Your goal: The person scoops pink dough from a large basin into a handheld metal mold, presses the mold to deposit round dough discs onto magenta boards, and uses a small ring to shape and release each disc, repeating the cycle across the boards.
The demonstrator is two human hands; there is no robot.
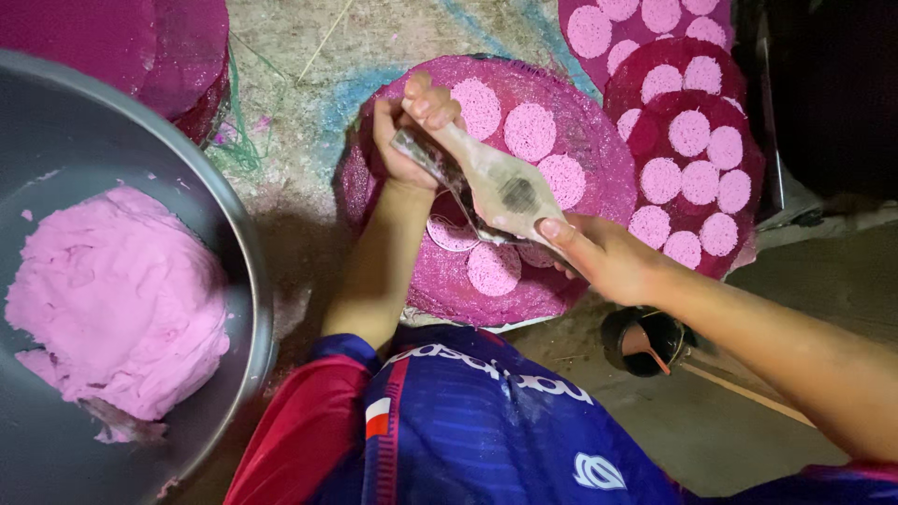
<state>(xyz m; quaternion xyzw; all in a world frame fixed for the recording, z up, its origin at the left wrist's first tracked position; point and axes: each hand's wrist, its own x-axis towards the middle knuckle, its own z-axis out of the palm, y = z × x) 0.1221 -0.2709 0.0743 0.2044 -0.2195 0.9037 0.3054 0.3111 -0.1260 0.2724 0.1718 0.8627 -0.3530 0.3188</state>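
Fingers (423,101) of the left hand (404,140) are clenched around the handle end of a flat wooden paddle (496,182); the right hand (599,257) grips the paddle's wide end, its thumb pressed on the blade edge; both hands hold it low over a round pink mat (599,159), just above a freshly laid disc.

On this mat lie several pale pink discs (530,131), three along the far side and a few near the paddle, partly hidden under it; a good part of the mat is bare, so I judge it about half filled. Other mats (697,140) to the right, overlapping one another, are already covered with discs and look finished.

To the left, a big grey metal basin (234,234) holds a large lump of pink dough (117,299), so plenty of material remains to be shaped; a small dark cup (645,341) with a stick in it stands on the floor near the right forearm.
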